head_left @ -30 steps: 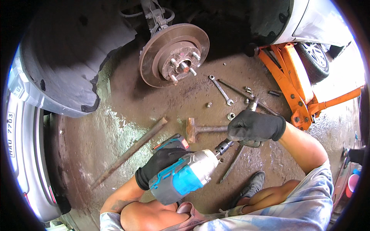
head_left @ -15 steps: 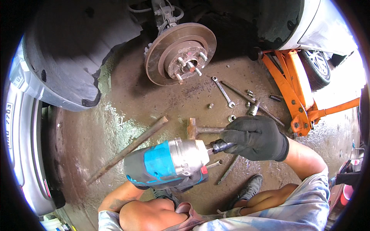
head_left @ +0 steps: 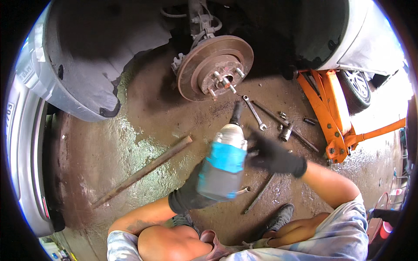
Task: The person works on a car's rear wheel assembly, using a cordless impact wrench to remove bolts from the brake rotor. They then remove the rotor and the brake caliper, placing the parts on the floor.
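Head view: what's changed?

– Right hand (head_left: pixel 276 154) is off the socket (head_left: pixel 236 114); the driver (head_left: pixel 224 161), grasped firmly by the left hand (head_left: pixel 187 195), now points toward the disc (head_left: pixel 209 65).

So the socket's fitted, facing the disc but apart. Right grip?

– Blurred beside the driver; can't tell how open or whether holding anything.

Containers?

– Red bucket (head_left: pixel 385 230), right edge; contents unclear.

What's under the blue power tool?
Wet floor shows around the power tool, and a metal tool's end protrudes by its rear. The power tool and the gloved left hand hide whatever lies directly beneath.
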`<state>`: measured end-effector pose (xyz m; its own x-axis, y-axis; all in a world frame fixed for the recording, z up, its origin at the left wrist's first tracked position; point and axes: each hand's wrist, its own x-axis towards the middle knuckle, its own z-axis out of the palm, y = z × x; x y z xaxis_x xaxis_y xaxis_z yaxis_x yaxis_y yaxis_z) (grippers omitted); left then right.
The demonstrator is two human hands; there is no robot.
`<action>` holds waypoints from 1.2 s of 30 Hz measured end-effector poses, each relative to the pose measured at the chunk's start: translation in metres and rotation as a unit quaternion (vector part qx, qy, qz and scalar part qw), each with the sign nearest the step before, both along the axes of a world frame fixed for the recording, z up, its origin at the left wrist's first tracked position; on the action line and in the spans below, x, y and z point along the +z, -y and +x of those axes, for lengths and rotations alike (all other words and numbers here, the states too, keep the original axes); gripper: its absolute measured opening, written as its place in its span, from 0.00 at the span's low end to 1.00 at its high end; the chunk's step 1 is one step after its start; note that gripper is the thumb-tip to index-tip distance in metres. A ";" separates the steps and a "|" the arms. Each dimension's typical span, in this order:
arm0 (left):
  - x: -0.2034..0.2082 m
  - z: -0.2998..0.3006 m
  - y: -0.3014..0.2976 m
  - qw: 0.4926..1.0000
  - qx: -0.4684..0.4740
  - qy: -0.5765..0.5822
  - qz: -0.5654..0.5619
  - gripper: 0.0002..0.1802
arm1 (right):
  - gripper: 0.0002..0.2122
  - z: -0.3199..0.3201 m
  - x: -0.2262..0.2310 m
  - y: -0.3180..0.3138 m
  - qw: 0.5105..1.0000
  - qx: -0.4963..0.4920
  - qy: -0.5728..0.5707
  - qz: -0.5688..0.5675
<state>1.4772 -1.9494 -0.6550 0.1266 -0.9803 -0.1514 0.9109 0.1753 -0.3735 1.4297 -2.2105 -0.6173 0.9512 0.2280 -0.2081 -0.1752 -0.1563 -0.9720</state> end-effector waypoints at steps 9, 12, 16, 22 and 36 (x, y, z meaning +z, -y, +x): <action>0.032 -0.001 0.028 0.502 0.072 0.849 0.147 0.56 | 0.21 -0.032 -0.001 -0.066 0.977 -0.160 -0.010 -0.140; 0.033 0.003 0.048 0.276 0.147 0.924 0.220 0.56 | 0.18 -0.051 -0.075 -0.056 0.951 -0.305 0.043 0.039; 0.033 0.047 0.048 0.134 -0.074 0.962 0.228 0.48 | 0.09 -0.029 -0.072 -0.067 0.867 -0.477 0.057 0.136; -0.027 0.163 0.061 0.179 -0.352 0.917 -0.048 0.27 | 0.10 -0.029 -0.086 -0.072 0.861 -0.469 0.071 0.185; -0.020 0.165 0.073 0.866 0.049 0.467 0.173 0.23 | 0.13 -0.021 -0.139 -0.106 0.911 -0.402 0.092 0.018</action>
